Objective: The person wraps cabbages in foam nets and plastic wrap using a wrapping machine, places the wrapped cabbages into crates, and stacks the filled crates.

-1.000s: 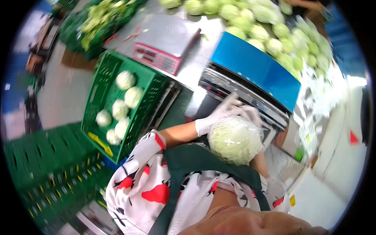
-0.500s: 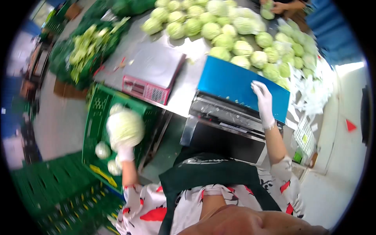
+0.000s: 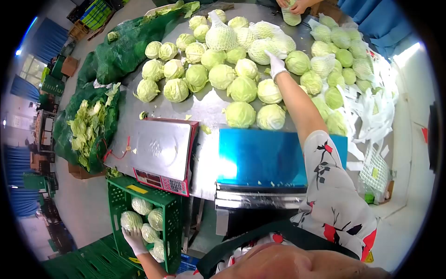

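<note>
My left hand (image 3: 134, 241), in a white glove, is down in the green crate (image 3: 179, 218) at the lower left. Its fingers are curved against the near side of a plastic-wrapped cabbage (image 3: 131, 220). Several more wrapped cabbages lie beside it. Far across the metal table, my gloved right hand (image 3: 278, 66) reaches out with its fingers stretched apart and nothing held. Its fingertips are at a cabbage in white foam netting (image 3: 264, 50); whether they touch it I cannot tell. Bare cabbages (image 3: 222, 76) surround that spot.
A pink-edged scale (image 3: 162, 149) and a wrapping machine with a blue top (image 3: 260, 156) stand along the near table edge. Green net sacks (image 3: 123, 51) line the left. White foam nets (image 3: 371, 116) heap at the right. Another person's hands (image 3: 297, 6) hold a cabbage at the far side.
My left hand has lowered the cabbage into the crate. My right hand has left the blue machine top and stretched forward to the cabbages. The view has shifted.
</note>
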Demonstrator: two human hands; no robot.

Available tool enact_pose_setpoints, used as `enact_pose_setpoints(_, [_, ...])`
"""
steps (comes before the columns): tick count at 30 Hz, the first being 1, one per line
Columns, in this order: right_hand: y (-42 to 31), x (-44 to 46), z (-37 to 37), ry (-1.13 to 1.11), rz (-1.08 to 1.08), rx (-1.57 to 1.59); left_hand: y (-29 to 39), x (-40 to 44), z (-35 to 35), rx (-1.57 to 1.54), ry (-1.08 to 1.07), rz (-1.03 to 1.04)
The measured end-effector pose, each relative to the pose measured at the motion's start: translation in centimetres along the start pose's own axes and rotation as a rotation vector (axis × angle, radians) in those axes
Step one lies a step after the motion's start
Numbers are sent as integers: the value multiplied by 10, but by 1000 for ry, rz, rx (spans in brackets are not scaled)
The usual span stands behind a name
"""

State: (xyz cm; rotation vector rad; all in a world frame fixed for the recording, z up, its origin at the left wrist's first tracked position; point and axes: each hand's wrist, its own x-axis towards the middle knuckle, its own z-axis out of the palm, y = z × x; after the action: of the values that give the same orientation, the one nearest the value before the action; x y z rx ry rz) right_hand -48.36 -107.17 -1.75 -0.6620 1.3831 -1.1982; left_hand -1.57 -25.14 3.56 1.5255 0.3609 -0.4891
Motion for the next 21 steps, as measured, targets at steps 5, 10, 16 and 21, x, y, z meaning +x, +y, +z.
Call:
enact_pose_setpoints(5, [25,82,38,198,-47,-224,3,-44,-2,125,26,41])
enact_pose_setpoints(10, [44,114,38,234,-61,4,2,-44,-6,203,131,-24])
enact_pose_setpoints(16, [0,39,-3,-256,279,642,18,-34,69,261,-89,131])
enact_pose_setpoints(21, [-43,-2,-48,-779,193,563,26,-102,284,411,-534,441])
